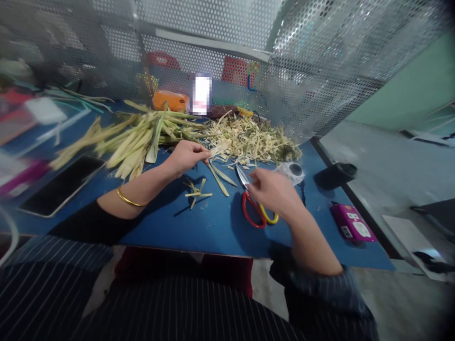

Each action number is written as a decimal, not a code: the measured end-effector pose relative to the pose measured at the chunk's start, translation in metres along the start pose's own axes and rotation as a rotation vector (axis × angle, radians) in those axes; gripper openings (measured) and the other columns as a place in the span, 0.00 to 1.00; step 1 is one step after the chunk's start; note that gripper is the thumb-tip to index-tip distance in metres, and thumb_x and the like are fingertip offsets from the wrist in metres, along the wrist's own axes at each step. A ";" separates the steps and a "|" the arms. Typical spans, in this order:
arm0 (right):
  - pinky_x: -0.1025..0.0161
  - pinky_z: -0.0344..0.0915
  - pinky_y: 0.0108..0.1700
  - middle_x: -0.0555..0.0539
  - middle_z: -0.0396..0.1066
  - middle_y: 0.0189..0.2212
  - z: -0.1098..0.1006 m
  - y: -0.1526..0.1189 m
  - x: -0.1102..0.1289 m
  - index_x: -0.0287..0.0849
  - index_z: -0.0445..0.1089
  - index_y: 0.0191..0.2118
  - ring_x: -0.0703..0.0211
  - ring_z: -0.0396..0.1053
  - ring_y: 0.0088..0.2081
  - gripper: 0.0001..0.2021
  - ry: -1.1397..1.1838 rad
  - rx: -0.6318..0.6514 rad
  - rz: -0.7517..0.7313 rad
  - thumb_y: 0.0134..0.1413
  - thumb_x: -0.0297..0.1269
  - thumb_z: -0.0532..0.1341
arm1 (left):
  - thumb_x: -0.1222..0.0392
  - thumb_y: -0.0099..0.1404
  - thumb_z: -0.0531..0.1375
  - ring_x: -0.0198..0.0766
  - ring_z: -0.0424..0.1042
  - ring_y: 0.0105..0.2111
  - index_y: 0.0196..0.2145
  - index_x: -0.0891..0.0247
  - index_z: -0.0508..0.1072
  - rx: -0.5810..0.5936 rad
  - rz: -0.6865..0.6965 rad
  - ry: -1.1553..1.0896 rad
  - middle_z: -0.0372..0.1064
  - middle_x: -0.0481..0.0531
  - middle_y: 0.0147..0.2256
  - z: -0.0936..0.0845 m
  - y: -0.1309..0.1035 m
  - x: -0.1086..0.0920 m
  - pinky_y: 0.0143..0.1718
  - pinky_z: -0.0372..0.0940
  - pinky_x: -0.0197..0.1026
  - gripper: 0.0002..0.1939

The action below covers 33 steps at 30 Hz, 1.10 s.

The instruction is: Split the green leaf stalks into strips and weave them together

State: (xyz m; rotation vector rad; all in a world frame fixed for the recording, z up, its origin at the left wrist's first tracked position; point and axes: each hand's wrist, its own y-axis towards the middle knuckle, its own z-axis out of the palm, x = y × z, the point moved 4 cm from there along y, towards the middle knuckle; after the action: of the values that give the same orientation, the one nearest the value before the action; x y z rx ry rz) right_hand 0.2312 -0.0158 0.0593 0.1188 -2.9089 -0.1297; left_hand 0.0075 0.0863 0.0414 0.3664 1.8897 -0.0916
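My left hand (188, 156) pinches a pale dried leaf strip (221, 148) between thumb and fingertips, in front of a heap of shredded leaf scraps (249, 137). Below it, narrow leaf strips (219, 181) fan out over the blue table. A small woven star-like leaf piece (198, 194) sits to their left. My right hand (272, 187) is over scissors (253, 211) with one red and one yellow handle loop, blades pointing away. Motion smears its fingers, so I cannot tell whether it grips anything. A bundle of long leaves (142, 132) lies at the back left.
A phone (64, 185) lies at the left. On the right are a white tape roll (290, 173), a black cylinder (335, 175) and a purple tissue pack (352, 221). An orange packet (170, 100) leans by the perforated metal screen (213, 57) behind the table (206, 232).
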 end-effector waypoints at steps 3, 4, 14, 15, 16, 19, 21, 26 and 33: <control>0.60 0.53 0.29 0.37 0.72 0.36 0.014 -0.034 -0.010 0.38 0.67 0.39 0.47 0.71 0.33 0.11 -0.285 0.153 0.069 0.54 0.40 0.57 | 0.54 0.54 0.64 0.32 0.67 0.23 0.24 0.66 0.78 -0.015 0.027 -0.006 0.75 0.51 0.23 0.002 0.002 -0.002 0.30 0.60 0.36 0.11; 0.60 0.53 0.29 0.37 0.71 0.37 0.020 -0.040 -0.012 0.38 0.66 0.40 0.47 0.71 0.33 0.11 -0.310 0.174 0.076 0.53 0.38 0.56 | 0.55 0.54 0.64 0.32 0.67 0.24 0.24 0.66 0.78 -0.020 0.041 -0.007 0.75 0.51 0.24 0.004 0.003 -0.003 0.31 0.60 0.35 0.11; 0.60 0.54 0.31 0.36 0.70 0.39 0.033 -0.037 -0.017 0.36 0.61 0.54 0.47 0.72 0.34 0.24 -0.270 0.184 0.066 0.50 0.38 0.56 | 0.55 0.56 0.61 0.34 0.68 0.25 0.25 0.67 0.78 -0.048 0.163 0.053 0.75 0.51 0.24 0.019 0.013 -0.018 0.32 0.61 0.36 0.11; 0.60 0.54 0.31 0.36 0.70 0.39 0.033 -0.037 -0.017 0.37 0.63 0.51 0.47 0.72 0.34 0.21 -0.274 0.186 0.066 0.50 0.38 0.56 | 0.55 0.56 0.61 0.34 0.68 0.25 0.25 0.67 0.78 -0.053 0.180 0.061 0.75 0.51 0.24 0.019 0.014 -0.021 0.32 0.61 0.36 0.12; 0.60 0.54 0.31 0.36 0.70 0.38 0.033 -0.037 -0.016 0.37 0.65 0.49 0.47 0.72 0.34 0.19 -0.277 0.188 0.072 0.50 0.38 0.55 | 0.55 0.56 0.61 0.34 0.68 0.25 0.25 0.67 0.78 -0.056 0.193 0.065 0.74 0.51 0.24 0.020 0.015 -0.023 0.31 0.61 0.36 0.12; 0.60 0.57 0.32 0.36 0.71 0.38 0.033 -0.038 -0.018 0.37 0.66 0.49 0.46 0.73 0.35 0.19 -0.245 0.178 0.114 0.49 0.36 0.56 | 0.56 0.56 0.61 0.33 0.67 0.24 0.25 0.67 0.78 -0.049 0.206 0.058 0.74 0.52 0.24 0.024 0.017 -0.029 0.31 0.60 0.36 0.11; 0.59 0.59 0.35 0.36 0.73 0.40 0.034 -0.039 -0.023 0.38 0.65 0.53 0.45 0.73 0.38 0.23 -0.169 0.167 0.140 0.49 0.35 0.56 | 0.56 0.56 0.61 0.33 0.66 0.24 0.25 0.67 0.78 -0.049 0.202 0.049 0.74 0.52 0.24 0.025 0.019 -0.030 0.31 0.60 0.36 0.11; 0.56 0.64 0.43 0.40 0.74 0.43 0.033 -0.044 -0.042 0.43 0.64 0.56 0.46 0.72 0.43 0.27 0.263 0.091 0.213 0.47 0.33 0.58 | 0.56 0.55 0.61 0.34 0.67 0.25 0.24 0.67 0.78 -0.081 0.192 0.022 0.74 0.51 0.23 0.024 0.026 -0.022 0.31 0.61 0.36 0.11; 0.62 0.66 0.37 0.53 0.69 0.33 0.028 -0.033 -0.037 0.46 0.63 0.48 0.61 0.67 0.33 0.30 1.069 0.060 0.197 0.35 0.38 0.70 | 0.54 0.54 0.64 0.33 0.68 0.24 0.25 0.66 0.79 -0.066 0.149 -0.035 0.74 0.50 0.22 0.026 0.037 -0.021 0.31 0.61 0.35 0.11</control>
State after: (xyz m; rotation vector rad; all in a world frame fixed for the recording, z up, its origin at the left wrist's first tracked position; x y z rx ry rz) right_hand 0.2635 -0.0430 0.0210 -0.0752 -1.8416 0.0500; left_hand 0.0479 0.1111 0.0563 0.4558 1.8200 0.0641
